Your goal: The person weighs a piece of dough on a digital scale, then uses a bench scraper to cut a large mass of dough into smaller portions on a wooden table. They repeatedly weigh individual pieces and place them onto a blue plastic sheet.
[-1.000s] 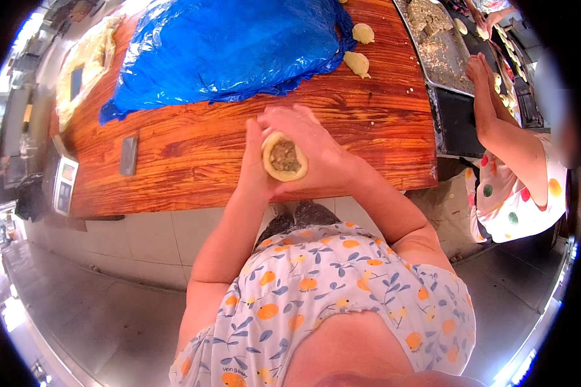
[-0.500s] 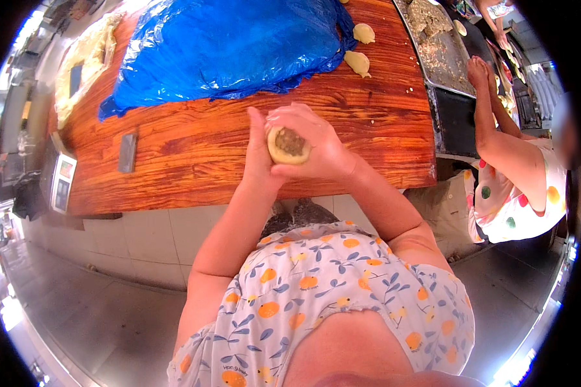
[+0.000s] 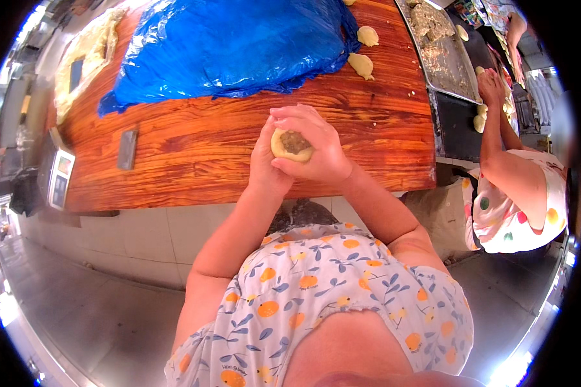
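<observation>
Over table (image 3: 193,155): left hand (image 3: 265,166), right hand (image 3: 324,148) curled round filled dough (image 3: 292,147).

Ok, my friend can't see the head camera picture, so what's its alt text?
A person's left hand and right hand cup an open dough round with brownish filling over a wooden table. Beyond lies a blue plastic sheet; at right, a co-worker is beside a metal tray.

The filled dough (image 3: 294,144) is partly hidden; the top edge cuts off the blue plastic sheet (image 3: 232,48)
</observation>
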Available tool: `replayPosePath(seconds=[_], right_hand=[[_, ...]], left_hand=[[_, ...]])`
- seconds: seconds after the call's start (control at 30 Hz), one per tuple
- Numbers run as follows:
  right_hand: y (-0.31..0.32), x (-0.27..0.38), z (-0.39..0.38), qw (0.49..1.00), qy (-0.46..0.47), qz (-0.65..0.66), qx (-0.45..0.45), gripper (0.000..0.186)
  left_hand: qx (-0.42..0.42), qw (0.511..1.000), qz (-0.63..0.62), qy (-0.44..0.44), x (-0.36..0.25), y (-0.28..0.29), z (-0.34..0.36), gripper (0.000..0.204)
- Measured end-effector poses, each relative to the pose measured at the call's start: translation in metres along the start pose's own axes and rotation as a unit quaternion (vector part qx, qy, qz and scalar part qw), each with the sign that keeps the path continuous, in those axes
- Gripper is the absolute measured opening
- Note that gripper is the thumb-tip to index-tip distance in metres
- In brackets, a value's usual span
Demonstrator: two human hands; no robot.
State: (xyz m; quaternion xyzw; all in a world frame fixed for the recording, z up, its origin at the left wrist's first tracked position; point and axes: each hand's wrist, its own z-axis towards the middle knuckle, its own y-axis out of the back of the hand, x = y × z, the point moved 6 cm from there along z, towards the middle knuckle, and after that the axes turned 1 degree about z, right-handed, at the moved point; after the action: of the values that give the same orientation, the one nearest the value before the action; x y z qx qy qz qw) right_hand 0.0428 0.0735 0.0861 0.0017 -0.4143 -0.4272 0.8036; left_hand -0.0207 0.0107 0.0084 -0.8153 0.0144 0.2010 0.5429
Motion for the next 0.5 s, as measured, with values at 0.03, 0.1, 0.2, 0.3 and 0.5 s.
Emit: replayPosePath(seconds=[0.03, 0.1, 0.2, 0.3, 0.5], right_hand=[[-0.002, -0.001, -0.002, 1.0, -0.02, -0.002, -0.014, 0.059], [-0.004, 0.0, -0.007, 0.997, -0.059, -0.007, -0.041, 0.057], [-0.008, 0.003, -0.005, 0.997, -0.064, -0.012, -0.043, 0.057], [0.003, 0.011, 0.009, 0.999, -0.02, 0.007, 0.025, 0.058], [-0.001, 0.002, -0.007, 1.0, -0.002, -0.004, -0.022, 0.07]], left_hand=[[0.003, 1.0, 0.002, 0.0, -0.003, -0.003, -0.001, 0.044], [-0.005, 0.999, 0.039, -0.005, -0.005, -0.011, -0.007, 0.041], [0.035, 0.997, 0.07, -0.004, -0.01, -0.001, -0.005, 0.042], [0.04, 0.997, 0.059, 0.023, -0.013, -0.011, -0.011, 0.047], [0.059, 0.989, 0.133, -0.005, -0.012, -0.01, -0.004, 0.062]])
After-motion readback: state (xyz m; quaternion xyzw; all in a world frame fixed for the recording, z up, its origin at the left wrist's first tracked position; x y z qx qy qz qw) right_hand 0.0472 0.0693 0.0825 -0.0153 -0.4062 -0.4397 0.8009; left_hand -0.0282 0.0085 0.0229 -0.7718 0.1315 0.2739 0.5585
